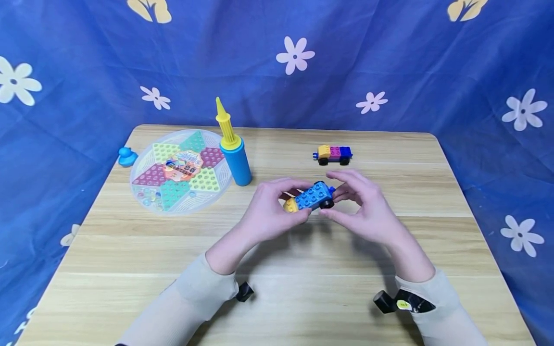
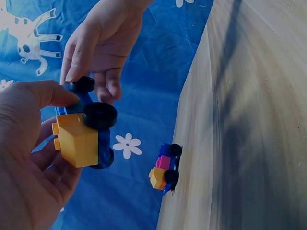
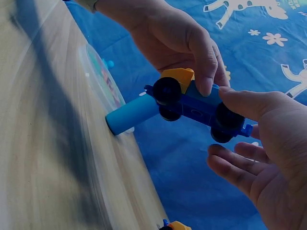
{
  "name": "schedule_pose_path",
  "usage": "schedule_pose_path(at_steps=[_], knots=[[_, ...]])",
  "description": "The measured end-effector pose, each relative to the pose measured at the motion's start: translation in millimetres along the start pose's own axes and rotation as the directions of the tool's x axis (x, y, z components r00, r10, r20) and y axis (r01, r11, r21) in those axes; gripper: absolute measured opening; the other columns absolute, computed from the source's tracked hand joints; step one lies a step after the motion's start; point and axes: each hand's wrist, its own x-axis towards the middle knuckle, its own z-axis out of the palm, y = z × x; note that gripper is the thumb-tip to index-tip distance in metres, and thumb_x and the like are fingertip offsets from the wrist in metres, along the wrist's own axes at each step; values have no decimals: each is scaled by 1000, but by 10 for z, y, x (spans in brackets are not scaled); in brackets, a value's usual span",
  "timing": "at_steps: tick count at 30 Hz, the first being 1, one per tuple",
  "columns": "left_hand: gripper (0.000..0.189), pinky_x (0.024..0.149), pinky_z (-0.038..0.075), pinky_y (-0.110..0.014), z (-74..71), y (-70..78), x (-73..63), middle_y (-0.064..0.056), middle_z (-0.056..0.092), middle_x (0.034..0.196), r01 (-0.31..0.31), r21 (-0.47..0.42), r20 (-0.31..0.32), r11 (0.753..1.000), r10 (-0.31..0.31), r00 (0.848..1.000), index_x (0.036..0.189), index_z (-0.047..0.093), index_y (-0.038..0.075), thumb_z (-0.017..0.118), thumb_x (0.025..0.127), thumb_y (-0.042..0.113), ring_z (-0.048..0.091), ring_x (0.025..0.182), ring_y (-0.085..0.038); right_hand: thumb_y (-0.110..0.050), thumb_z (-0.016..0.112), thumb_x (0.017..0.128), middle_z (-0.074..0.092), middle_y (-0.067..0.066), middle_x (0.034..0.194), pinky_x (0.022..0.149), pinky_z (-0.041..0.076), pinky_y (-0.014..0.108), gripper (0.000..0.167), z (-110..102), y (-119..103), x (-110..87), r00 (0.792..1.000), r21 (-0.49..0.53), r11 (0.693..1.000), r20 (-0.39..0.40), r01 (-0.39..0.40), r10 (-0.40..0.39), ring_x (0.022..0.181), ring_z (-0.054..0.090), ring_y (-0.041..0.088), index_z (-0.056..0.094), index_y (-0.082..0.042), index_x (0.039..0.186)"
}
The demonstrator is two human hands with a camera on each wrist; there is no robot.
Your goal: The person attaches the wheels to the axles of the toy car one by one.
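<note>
A toy car of building blocks [image 1: 313,196], with blue studded bricks, a yellow brick at one end and black wheels, is held above the table. My left hand [image 1: 274,206] grips its sides between thumb and fingers, close to the yellow end. At the blue end, by the small blue hook, my right hand [image 1: 368,206] has its thumb tip right at the car near a wheel. Its fingers [image 3: 235,165] are loosely bent and spread below the car. The right wrist view shows the dark blue wheeled base [image 3: 196,108].
Behind the hands a second block car [image 1: 333,154] in yellow, pink and blue stands on the table [image 1: 303,298]. To the left are a blue and yellow hand pump [image 1: 237,161], a round star-patterned game board [image 1: 175,192] and a small blue duck [image 1: 127,156]. Blue flowered cloth surrounds the table.
</note>
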Motion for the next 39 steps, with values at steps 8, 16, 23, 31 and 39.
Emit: schedule_pose_path(at_steps=[8, 16, 23, 31, 39], knots=[[46, 90, 57, -31, -4, -10, -8, 3, 75, 119, -88, 117, 59, 989, 82, 995, 124, 80, 15, 92, 80, 16, 67, 108, -9, -3, 91, 83, 61, 2, 140, 93, 60, 33, 65, 15, 28, 1, 995, 9, 999, 93, 32, -33, 108, 70, 19, 66, -12, 142], [46, 95, 53, -32, 12, -5, -10, 6, 76, 117, -113, 132, 105, 985, 99, 990, 123, 80, 15, 93, 79, 13, 64, 111, -8, 2, 90, 82, 71, 2, 125, 88, 62, 34, 46, 8, 66, -31, 991, 60, 996, 106, 70, -76, 103, 71, 20, 75, -9, 125], [59, 106, 50, -40, 5, -65, -15, 5, 68, 135, -135, 47, 94, 990, 130, 987, 137, 71, 16, 93, 83, 20, 59, 128, -12, 10, 90, 77, 72, 6, 122, 85, 63, 36, 49, 3, 92, -75, 995, 106, 991, 46, 80, -86, 101, 72, 25, 77, -4, 122], [81, 112, 47, -45, -54, -228, -23, 8, 57, 151, -91, -2, 148, 996, 90, 985, 152, 58, 21, 95, 81, 37, 51, 140, -13, 19, 86, 76, 71, 13, 123, 89, 62, 39, 50, -35, 163, -115, 999, 207, 978, 12, 38, -41, 106, 71, 29, 75, 3, 122], [51, 99, 56, -34, -26, -393, 44, 7, 72, 129, -84, -42, 111, 996, 88, 990, 130, 76, 15, 94, 83, 25, 67, 117, -10, 19, 85, 77, 70, 18, 124, 86, 63, 38, 48, -96, 327, -126, 1000, 270, 963, -13, -7, 11, 105, 71, 31, 74, 6, 122]])
